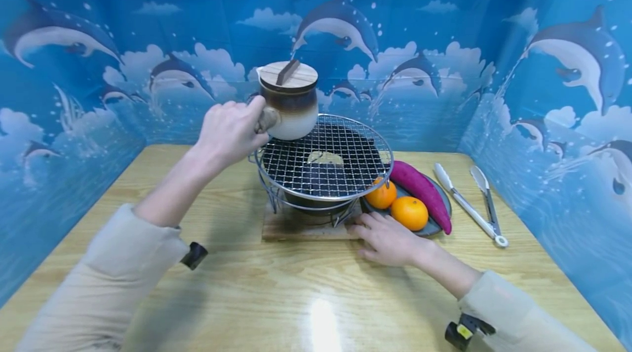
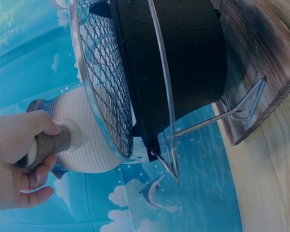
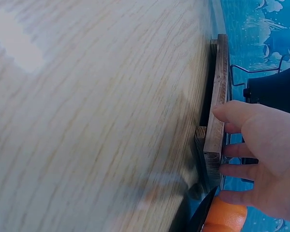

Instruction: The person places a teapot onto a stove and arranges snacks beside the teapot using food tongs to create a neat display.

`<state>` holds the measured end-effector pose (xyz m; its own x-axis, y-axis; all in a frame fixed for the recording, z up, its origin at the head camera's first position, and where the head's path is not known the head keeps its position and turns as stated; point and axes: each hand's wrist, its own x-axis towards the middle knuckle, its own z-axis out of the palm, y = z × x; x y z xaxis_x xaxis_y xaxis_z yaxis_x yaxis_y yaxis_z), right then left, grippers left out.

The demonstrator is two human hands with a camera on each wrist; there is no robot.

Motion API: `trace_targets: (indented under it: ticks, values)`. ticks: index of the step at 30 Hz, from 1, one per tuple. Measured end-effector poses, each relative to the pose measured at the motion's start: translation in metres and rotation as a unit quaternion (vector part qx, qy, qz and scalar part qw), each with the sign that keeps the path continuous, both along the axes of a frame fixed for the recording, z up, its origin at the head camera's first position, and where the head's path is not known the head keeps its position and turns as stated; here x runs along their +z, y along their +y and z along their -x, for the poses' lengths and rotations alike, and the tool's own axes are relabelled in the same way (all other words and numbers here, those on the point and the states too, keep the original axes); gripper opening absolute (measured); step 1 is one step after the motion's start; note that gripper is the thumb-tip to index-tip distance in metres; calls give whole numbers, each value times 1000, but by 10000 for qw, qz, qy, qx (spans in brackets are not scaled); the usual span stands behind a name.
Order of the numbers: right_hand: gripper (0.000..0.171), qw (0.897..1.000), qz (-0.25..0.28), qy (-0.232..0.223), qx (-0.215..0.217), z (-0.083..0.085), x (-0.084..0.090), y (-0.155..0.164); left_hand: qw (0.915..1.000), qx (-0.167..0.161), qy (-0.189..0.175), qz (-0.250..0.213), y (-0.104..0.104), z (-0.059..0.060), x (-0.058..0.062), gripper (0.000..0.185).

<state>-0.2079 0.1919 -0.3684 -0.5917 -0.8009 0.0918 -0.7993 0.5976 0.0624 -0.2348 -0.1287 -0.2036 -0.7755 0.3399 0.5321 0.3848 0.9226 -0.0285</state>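
The left hand [image 1: 229, 131] curls round the rope-wrapped side handle of the brown-and-cream ceramic pot [image 1: 288, 102] with its wooden lid, holding it above the rear rim of the round wire grill mesh [image 1: 326, 157]. The right hand [image 1: 387, 238], fingers straight, presses the charred wooden base board [image 3: 216, 121] on the tabletop [image 1: 296, 297], seemingly steadying the black stove [image 2: 183, 63].

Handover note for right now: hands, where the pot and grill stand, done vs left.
Left hand grips the rope-wrapped side handle of the ceramic pot, wooden lid on, held at the back-left rim of the wire grill; whether it rests on the mesh or hangs just above, cannot tell.
Right hand lies flat, fingers against the wooden base board, steadying the stove.
Plate with two oranges and a purple sweet potato, plus tongs, lies to the right, untouched.
Done: pot brought to grill. Left: seat it centrally, let go.
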Motion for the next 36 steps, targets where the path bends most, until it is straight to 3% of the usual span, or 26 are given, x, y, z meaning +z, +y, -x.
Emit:
trace_targets:
  ticks: [36]
  values:
    - [39, 10000, 98, -19, -4, 0, -1, 0, 9999, -24, -17, 157, 7, 1, -6, 28]
